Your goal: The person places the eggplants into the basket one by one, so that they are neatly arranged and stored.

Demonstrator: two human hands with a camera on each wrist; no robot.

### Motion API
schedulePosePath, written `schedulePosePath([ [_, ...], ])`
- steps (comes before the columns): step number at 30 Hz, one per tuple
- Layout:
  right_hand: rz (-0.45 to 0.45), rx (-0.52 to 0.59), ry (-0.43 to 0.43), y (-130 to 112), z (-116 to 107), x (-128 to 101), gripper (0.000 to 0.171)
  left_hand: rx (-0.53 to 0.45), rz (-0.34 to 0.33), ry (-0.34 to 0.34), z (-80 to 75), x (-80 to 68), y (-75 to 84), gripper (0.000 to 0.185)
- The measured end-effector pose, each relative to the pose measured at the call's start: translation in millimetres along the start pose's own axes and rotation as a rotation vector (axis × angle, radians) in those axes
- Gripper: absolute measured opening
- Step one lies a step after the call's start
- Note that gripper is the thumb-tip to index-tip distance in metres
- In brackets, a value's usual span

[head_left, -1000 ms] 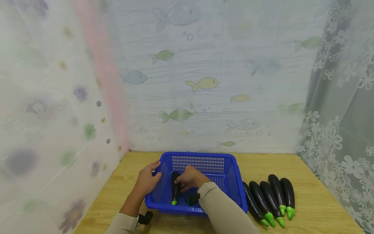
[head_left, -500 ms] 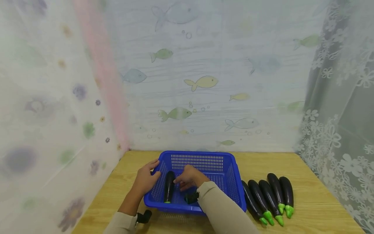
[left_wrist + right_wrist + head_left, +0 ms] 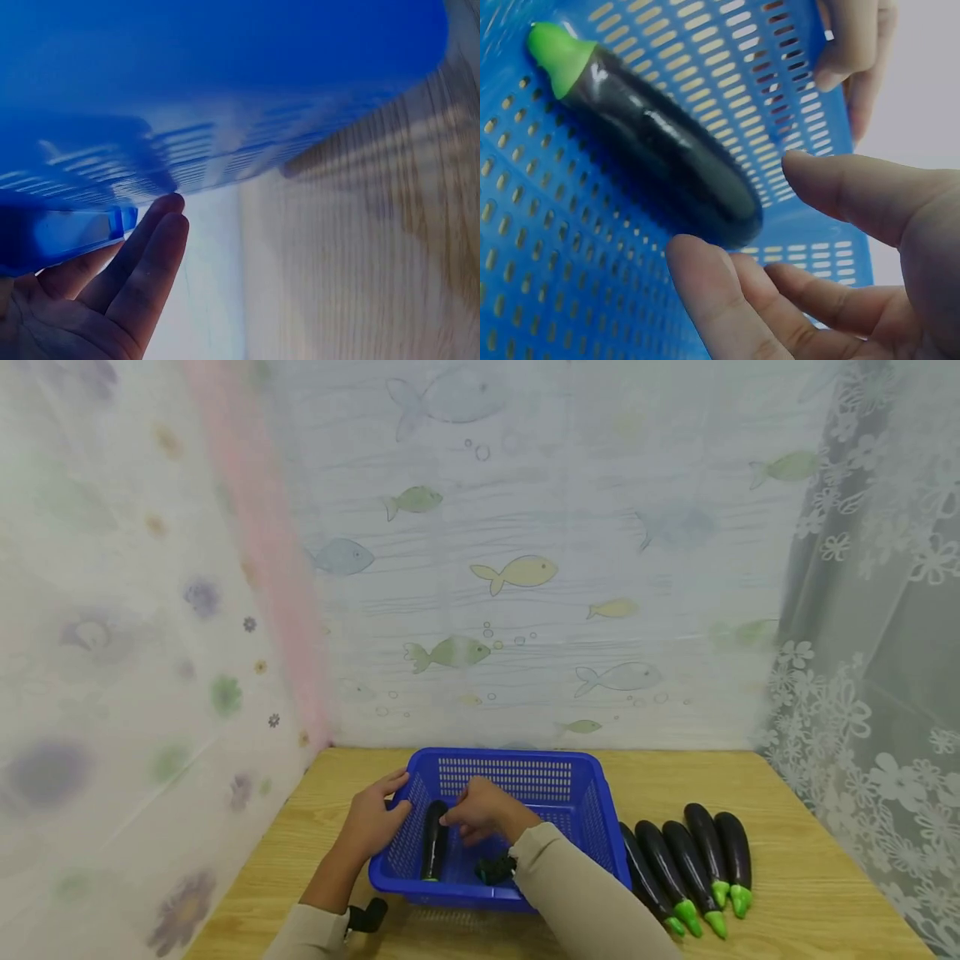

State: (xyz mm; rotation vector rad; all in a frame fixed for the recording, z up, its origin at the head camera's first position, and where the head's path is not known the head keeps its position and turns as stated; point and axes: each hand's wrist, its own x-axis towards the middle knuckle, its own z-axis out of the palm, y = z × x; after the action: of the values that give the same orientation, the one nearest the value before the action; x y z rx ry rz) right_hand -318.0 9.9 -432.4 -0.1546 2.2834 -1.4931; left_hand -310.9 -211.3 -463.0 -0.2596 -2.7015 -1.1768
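On the wooden table [image 3: 787, 793] sits a blue plastic basket [image 3: 570, 777], its walls slotted like a sieve; no writing shows anywhere. One glossy dark eggplant [image 3: 433, 852] with a green cap lies inside at the basket's nine o'clock side. Right hand [image 3: 480, 810] hovers just off its rounded end, fingers loosely spread, gripping nothing. Left hand [image 3: 371, 822] holds the basket's left rim. At three o'clock, five eggplants [image 3: 693, 868] lie in a row.

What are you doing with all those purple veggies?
One eggplant lies inside the blue basket. The right hand hovers just above it, fingers loose, no grip on it. The left hand holds the basket's left wall. Five more eggplants lie in a row on the wooden table, right of the basket.
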Motion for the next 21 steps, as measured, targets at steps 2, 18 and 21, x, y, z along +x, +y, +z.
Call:
schedulePosePath([
  [2,-0.007,-0.009,-0.002,-2.7,-1.8,-2.1,0.045,0.001,0.005,-0.002,-0.4,0.1,-0.1,0.057],
  [18,-0.104,-0.028,-0.004,-2.3,-49.9,-30.2,0.061,-0.039,0.019,0.035,-0.1,-1.4,-0.5,0.055],
  [21,-0.098,-0.057,0.019,0.4,-58.8,-35.6,0.06,-0.051,0.005,0.032,-0.3,-2.7,-0.5,0.055],
])
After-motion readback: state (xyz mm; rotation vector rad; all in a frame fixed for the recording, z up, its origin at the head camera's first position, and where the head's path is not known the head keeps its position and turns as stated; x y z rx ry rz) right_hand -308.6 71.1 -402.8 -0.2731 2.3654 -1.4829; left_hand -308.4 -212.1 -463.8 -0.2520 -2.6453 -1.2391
